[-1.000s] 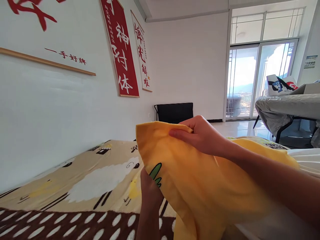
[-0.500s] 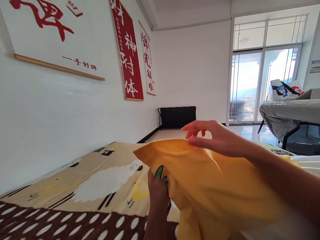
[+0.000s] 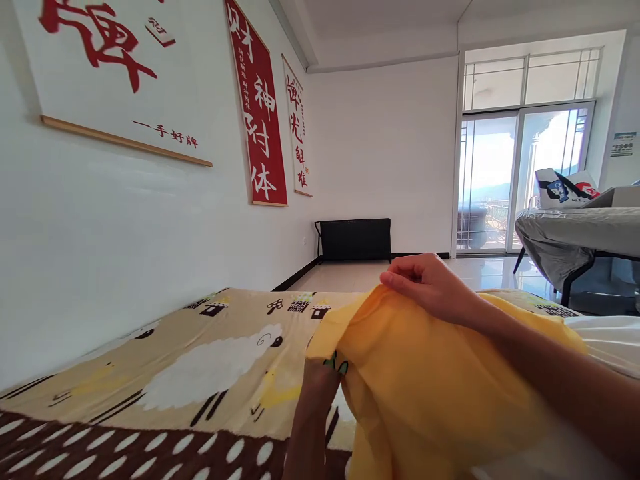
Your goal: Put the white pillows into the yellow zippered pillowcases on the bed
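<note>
Above the sheep-patterned blanket (image 3: pixel 210 367), the right hand (image 3: pixel 427 283) pinches the yellow cloth (image 3: pixel 425 380) by its edge; the left hand (image 3: pixel 320 383) touches it, grip hidden, state unclear.

The cloth (image 3: pixel 430 380) is yellow, thin and soft, deeper orange in its shaded parts, with a small green, black-outlined print, partly hidden, near its left corner. It is held up loosely, above and in front of the right part of the blanket (image 3: pixel 200 323). Its left edge turns over in a paler flap slanting up to a pinched peak; from there it droops in creased folds, blurred lower down, across the blanket's near border.
</note>
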`<state>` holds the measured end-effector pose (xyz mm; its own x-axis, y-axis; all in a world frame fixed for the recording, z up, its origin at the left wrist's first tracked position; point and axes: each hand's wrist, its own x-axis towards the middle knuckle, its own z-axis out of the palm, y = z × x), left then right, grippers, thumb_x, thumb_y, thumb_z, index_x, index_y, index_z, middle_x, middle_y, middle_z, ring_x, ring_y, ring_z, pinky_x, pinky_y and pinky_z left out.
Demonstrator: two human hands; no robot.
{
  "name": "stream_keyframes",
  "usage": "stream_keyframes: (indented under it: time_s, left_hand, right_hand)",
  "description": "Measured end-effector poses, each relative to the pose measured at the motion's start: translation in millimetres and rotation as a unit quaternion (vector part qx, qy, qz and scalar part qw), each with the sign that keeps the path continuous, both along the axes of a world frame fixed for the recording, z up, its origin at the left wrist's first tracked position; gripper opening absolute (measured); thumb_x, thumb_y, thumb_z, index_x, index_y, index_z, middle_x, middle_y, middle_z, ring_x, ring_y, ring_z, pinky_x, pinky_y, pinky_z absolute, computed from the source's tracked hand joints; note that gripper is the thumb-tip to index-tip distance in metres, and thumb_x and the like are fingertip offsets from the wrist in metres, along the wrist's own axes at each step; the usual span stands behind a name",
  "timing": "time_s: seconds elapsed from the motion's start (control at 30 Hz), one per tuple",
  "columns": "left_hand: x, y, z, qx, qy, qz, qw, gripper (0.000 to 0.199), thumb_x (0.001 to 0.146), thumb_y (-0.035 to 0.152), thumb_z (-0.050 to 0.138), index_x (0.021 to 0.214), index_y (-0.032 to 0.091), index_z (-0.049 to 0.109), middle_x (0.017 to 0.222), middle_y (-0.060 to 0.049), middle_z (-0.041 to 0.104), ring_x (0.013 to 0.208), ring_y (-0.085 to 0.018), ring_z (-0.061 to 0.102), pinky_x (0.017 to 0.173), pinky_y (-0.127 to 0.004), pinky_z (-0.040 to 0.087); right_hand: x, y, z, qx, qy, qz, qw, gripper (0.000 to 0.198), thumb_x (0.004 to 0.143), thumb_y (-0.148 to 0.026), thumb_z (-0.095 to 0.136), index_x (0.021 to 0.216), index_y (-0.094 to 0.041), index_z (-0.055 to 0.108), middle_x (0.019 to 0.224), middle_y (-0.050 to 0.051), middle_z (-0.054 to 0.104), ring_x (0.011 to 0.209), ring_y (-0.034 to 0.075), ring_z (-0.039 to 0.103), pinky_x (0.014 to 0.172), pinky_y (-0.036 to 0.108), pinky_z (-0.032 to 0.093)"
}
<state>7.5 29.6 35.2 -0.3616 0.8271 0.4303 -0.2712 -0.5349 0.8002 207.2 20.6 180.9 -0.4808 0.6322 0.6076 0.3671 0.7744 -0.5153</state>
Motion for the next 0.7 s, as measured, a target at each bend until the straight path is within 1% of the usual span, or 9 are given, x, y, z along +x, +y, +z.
stream_keyframes:
  time_s: [0.03, 0.1, 0.17, 0.3, 0.37, 0.47, 0.53, 0.6, 0.7]
  left_hand:
    - [3.0, -1.5, 4.8, 0.007, 0.022, 0.001, 1.000, 0.023, 0.047, 0.023, 0.079, 0.064, 0.017, 0.065, 0.065, -0.004, 0.065, 0.070, -0.020, 0.061, 0.062, -0.026, 0.051]
    - [9.6, -5.0, 13.4, 0.020, 0.033, 0.003, 0.999, 0.020, 0.051, 0.026, 0.077, 0.054, 0.016, 0.061, 0.059, -0.002, 0.061, 0.061, -0.015, 0.057, 0.053, -0.022, 0.046]
    - [15.3, -8.3, 20.1, 0.016, 0.013, -0.006, 1.000, 0.028, 0.054, 0.029, 0.076, 0.045, 0.015, 0.053, 0.050, 0.000, 0.054, 0.050, -0.010, 0.049, 0.045, -0.019, 0.038]
    - [19.3, -10.9, 26.6, -0.016, -0.024, -0.030, 0.999, 0.034, 0.057, 0.031, 0.075, 0.044, 0.014, 0.047, 0.043, 0.004, 0.046, 0.041, -0.005, 0.038, 0.041, -0.017, 0.031]
    - [17.4, -9.9, 26.1, -0.008, -0.026, -0.059, 0.998, 0.031, 0.062, 0.032, 0.072, 0.048, 0.014, 0.050, 0.045, 0.004, 0.047, 0.041, -0.006, 0.038, 0.041, -0.017, 0.031]
    - [11.5, -6.9, 23.1, 0.022, -0.018, -0.106, 0.994, 0.015, 0.063, 0.025, 0.069, 0.060, 0.014, 0.059, 0.053, 0.003, 0.053, 0.047, -0.008, 0.046, 0.047, -0.019, 0.036]
    - [6.5, -4.6, 22.9, 0.049, -0.016, -0.079, 0.996, 0.011, 0.060, 0.022, 0.068, 0.066, 0.015, 0.062, 0.059, 0.002, 0.057, 0.053, -0.010, 0.050, 0.050, -0.020, 0.039]
    - [1.0, -3.2, 25.7, 0.070, 0.001, -0.049, 0.996, 0.018, 0.057, 0.025, 0.070, 0.071, 0.016, 0.064, 0.068, -0.001, 0.061, 0.059, -0.012, 0.053, 0.052, -0.021, 0.041]
    - [-5.8, -3.8, 31.5, 0.075, 0.050, -0.087, 0.992, 0.029, 0.059, 0.036, 0.069, 0.082, 0.017, 0.065, 0.078, -0.003, 0.063, 0.059, -0.012, 0.053, 0.050, -0.021, 0.042]
  right_hand:
    - [1.0, 0.4, 0.8, 0.024, 0.014, -0.015, 0.999, 0.040, 0.085, -0.050, 0.047, 0.064, -0.017, 0.054, 0.051, -0.006, 0.032, 0.048, 0.007, 0.026, 0.044, 0.022, 0.021]
    - [3.2, -0.5, 1.9, 0.107, 0.038, -0.062, 0.992, 0.036, 0.085, -0.045, 0.050, 0.064, -0.017, 0.054, 0.049, -0.007, 0.027, 0.047, 0.007, 0.023, 0.045, 0.022, 0.021]
    - [4.5, -5.0, 0.9, 0.210, 0.050, -0.107, 0.971, 0.030, 0.086, -0.038, 0.051, 0.066, -0.017, 0.055, 0.049, -0.007, 0.028, 0.047, 0.007, 0.024, 0.047, 0.022, 0.023]
    - [0.4, -26.8, -15.9, 0.418, 0.010, -0.134, 0.898, 0.019, 0.087, -0.024, 0.050, 0.071, -0.016, 0.057, 0.057, -0.002, 0.046, 0.053, 0.009, 0.037, 0.053, 0.025, 0.028]
    - [-5.1, -38.7, -32.0, 0.484, -0.059, -0.122, 0.865, 0.017, 0.085, -0.019, 0.051, 0.068, -0.017, 0.055, 0.060, 0.000, 0.050, 0.057, 0.012, 0.040, 0.057, 0.028, 0.030]
    - [-14.4, -43.5, -59.3, 0.481, -0.179, -0.127, 0.849, 0.018, 0.085, -0.022, 0.051, 0.068, -0.017, 0.054, 0.062, 0.002, 0.052, 0.059, 0.015, 0.043, 0.059, 0.031, 0.031]
    - [-19.1, -35.2, -74.7, 0.464, -0.238, -0.154, 0.839, 0.014, 0.085, -0.022, 0.050, 0.074, -0.017, 0.055, 0.067, 0.004, 0.055, 0.062, 0.018, 0.047, 0.060, 0.033, 0.032]
    - [-21.8, -21.6, -85.5, 0.469, -0.269, -0.162, 0.825, 0.009, 0.083, -0.014, 0.050, 0.083, -0.014, 0.058, 0.077, 0.008, 0.061, 0.070, 0.021, 0.052, 0.064, 0.035, 0.035]
    - [-22.0, -4.6, -91.4, 0.484, -0.264, -0.114, 0.826, 0.017, 0.080, -0.006, 0.047, 0.088, -0.014, 0.060, 0.082, 0.008, 0.063, 0.074, 0.021, 0.054, 0.068, 0.036, 0.036]
